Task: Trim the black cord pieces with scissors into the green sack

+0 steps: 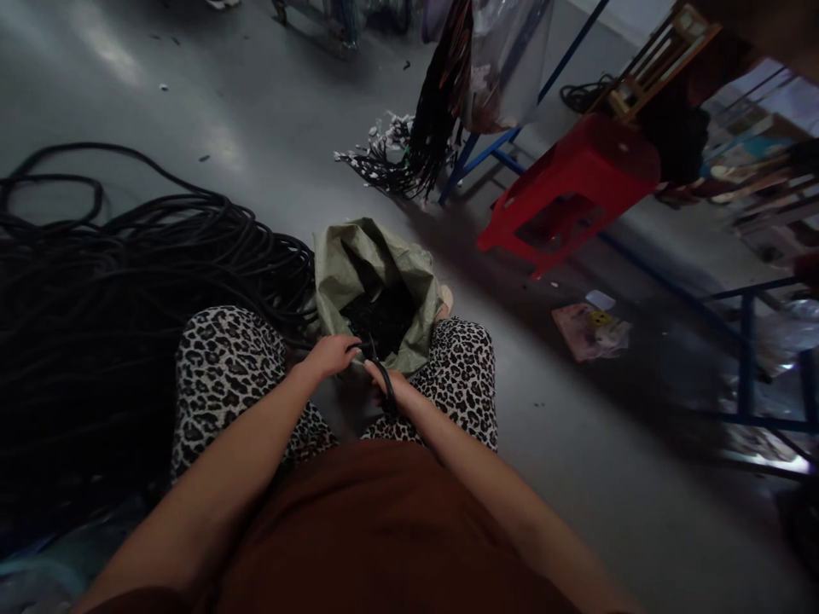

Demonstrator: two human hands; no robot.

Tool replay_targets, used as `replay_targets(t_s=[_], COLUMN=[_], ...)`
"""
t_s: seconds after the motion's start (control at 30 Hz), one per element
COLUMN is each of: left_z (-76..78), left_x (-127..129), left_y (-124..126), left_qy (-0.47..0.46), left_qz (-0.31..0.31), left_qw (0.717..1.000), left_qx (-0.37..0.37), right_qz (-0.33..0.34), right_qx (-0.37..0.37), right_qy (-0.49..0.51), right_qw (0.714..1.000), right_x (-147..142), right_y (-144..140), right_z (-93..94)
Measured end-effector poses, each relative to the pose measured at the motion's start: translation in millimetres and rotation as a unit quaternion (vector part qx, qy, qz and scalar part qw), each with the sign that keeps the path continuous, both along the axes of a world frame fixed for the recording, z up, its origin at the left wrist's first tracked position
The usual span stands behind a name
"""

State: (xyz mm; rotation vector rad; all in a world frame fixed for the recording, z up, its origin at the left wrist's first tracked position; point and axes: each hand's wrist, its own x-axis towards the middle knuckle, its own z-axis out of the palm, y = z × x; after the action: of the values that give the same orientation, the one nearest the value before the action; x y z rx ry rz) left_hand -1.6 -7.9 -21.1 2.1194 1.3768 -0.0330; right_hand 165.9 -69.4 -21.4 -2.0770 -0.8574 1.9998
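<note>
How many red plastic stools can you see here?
1. The red stool lies tipped on its side on the floor at upper right, beside the blue metal frame. Others may be hidden in the dark clutter behind it.

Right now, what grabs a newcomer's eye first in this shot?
The huge heap of black cable piled on the floor at left, and the red plastic stool upper right. At centre, the left hand and right hand hold a short black cable piece over an open green sack between the knees.
</note>
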Motion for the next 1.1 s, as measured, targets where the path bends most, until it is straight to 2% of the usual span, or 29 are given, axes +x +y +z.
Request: replay_targets(t_s=[0.37, 0.6, 0.87, 1.1], left_z=[1.9, -1.7, -1.8, -1.8], left_x=[0, 2, 0, 0], left_y=[0, 0, 0, 1], left_qy=[0.024, 0.0, -0.005, 0.008], left_qz=[-0.025, 0.0, 0.023, 0.027], left_qw=[0.999, 1.0, 1.0, 1.0], left_qx=[-0.01, -0.019, -0.001, -0.01], right_qz=[0.002, 0.009, -0.009, 0.004], right_qx=[0.008, 0.017, 0.024, 0.04], right_qy=[0.016, -0.031, -0.051, -0.06], right_qw=[1.0, 0.999, 0.998, 0.997], right_x=[0, -1, 2, 3], right_y=[-2, -1, 3, 3], right_z=[5.3, 12.0, 6.9, 8.3])
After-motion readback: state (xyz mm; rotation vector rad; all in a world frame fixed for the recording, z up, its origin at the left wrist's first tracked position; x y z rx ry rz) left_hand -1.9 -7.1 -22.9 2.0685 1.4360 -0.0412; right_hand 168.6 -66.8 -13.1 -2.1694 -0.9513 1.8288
